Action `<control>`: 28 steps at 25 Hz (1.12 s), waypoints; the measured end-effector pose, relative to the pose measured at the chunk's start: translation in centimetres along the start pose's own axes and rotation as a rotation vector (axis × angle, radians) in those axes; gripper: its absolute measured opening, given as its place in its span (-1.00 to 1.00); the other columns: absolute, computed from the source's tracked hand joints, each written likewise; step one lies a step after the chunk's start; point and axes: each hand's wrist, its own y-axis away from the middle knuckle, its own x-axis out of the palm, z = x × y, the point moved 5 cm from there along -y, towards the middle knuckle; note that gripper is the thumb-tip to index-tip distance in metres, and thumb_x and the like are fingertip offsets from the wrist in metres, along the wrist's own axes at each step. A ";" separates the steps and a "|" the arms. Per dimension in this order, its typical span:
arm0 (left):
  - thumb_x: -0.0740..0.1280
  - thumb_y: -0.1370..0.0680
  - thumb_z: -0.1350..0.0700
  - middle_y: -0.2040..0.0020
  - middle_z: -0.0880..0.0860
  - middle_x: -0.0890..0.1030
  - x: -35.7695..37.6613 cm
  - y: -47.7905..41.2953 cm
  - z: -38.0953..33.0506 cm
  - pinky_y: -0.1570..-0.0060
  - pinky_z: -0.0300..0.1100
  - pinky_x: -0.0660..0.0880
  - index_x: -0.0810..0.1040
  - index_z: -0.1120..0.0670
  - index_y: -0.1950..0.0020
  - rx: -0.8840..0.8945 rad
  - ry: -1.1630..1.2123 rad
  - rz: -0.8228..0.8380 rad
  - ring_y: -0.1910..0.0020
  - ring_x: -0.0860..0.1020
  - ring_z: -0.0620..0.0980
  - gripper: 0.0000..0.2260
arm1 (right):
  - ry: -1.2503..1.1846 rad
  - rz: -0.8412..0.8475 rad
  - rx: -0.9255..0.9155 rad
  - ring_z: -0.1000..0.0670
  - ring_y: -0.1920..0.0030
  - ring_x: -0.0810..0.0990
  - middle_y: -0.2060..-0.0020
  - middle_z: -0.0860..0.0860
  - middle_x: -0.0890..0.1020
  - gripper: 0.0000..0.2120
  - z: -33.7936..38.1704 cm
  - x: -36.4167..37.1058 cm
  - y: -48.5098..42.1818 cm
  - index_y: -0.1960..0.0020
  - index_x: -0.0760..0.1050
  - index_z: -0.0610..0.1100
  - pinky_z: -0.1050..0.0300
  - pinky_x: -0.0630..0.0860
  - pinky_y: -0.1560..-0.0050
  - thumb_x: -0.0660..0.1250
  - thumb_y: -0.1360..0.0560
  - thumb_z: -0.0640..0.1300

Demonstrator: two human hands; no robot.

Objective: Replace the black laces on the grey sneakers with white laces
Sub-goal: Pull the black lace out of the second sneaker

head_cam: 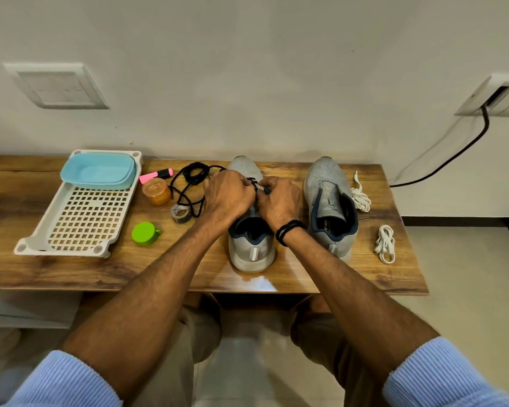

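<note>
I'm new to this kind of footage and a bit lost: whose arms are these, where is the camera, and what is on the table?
There is one picture, from a camera worn on a person's head, looking down at their own bare hands. No machine is involved. The left hand and right hand are pinching a black lace at the eyelets of the left sneaker. The right sneaker has no lace. On the wooden table lie a loose black lace, two bundled white laces, a white tray holding a blue tub, a pink highlighter, an orange jar, a tape roll and a green cap.
</note>
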 end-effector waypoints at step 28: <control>0.32 -0.43 0.01 -0.34 0.29 0.44 -3.4 0.7 3.3 -0.03 -0.06 0.41 0.25 0.22 -0.46 -0.490 0.459 -0.205 -0.28 0.47 0.29 -0.34 | 0.320 0.046 -0.319 -0.16 -0.17 0.41 -0.14 -0.13 0.45 -0.68 1.2 1.2 0.1 -0.28 0.52 -0.08 0.06 0.39 -0.13 0.31 -0.53 -0.17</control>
